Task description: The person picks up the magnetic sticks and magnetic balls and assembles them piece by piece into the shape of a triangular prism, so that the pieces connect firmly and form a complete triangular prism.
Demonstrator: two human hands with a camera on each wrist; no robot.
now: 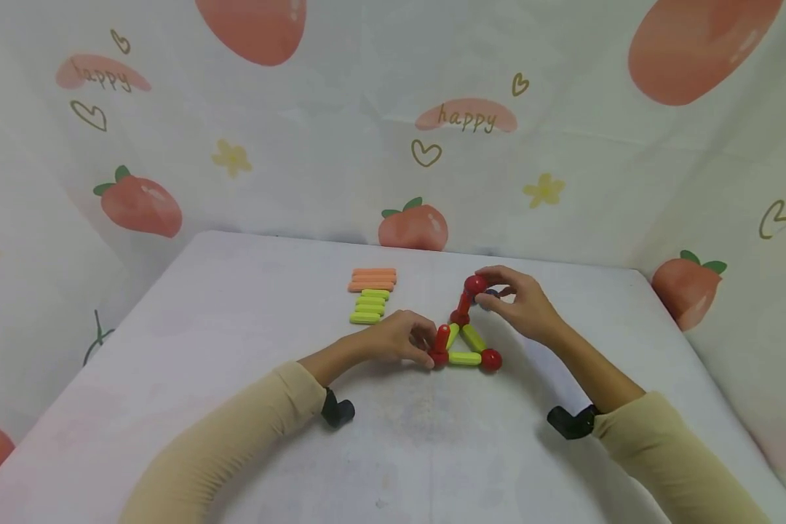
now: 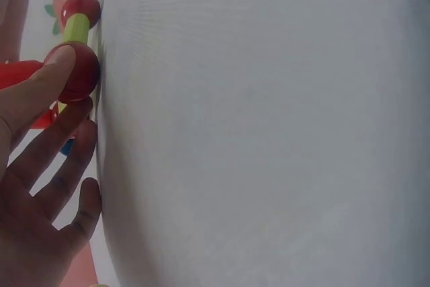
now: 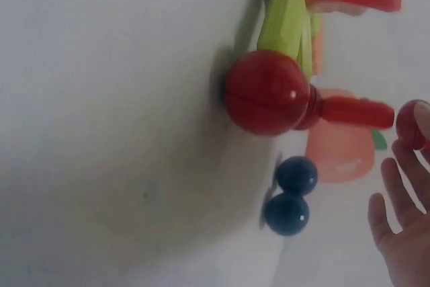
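A triangle of yellow-green sticks joined by red balls lies flat on the table. My left hand pinches the left corner ball between thumb and index finger, its other fingers spread. A red stick stands up from that ball. At the back corner another red stick rises from its ball. Just over this stick's top my right hand holds a loose red ball; a small gap shows in the right wrist view. The near right corner ball bears no upright stick.
Two dark blue balls sit touching on the table, partly behind my right hand in the head view. Left of the triangle lie several yellow-green sticks in a row, with orange sticks behind them. A patterned cloth hangs behind the table.
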